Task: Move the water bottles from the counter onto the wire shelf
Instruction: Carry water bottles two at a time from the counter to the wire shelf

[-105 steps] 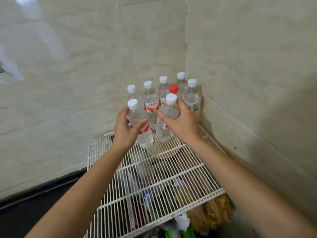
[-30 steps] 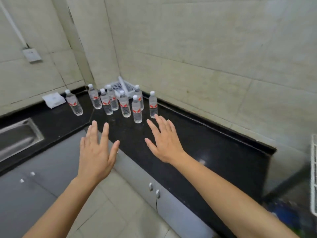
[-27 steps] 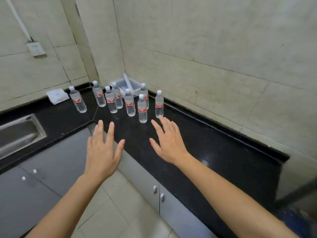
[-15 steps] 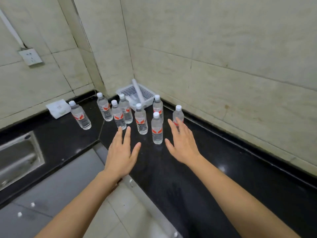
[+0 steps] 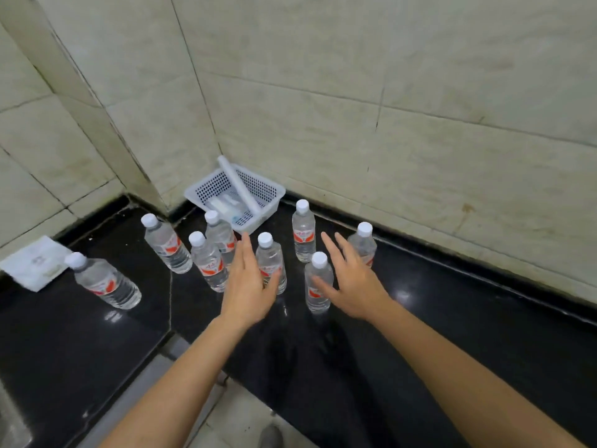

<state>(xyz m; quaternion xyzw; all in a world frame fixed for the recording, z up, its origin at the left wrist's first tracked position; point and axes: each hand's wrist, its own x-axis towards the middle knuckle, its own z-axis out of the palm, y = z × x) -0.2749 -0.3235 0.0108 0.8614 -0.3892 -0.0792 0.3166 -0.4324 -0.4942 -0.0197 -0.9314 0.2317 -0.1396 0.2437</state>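
My left hand [image 5: 247, 286] and right hand [image 5: 353, 281] are both spread, fingers straight, gripping nothing. The left is just beside one water bottle [image 5: 270, 258], the right beside the nearest bottle [image 5: 317, 300]; I can't tell if they touch. All eight bottles stand upright, caps up, on the black table [image 5: 452, 334], in front of a white basket [image 5: 269, 192].

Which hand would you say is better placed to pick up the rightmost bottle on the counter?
Right. The right hand is open, fingers extended toward that bottle; the left hand is further left, beside another bottle.
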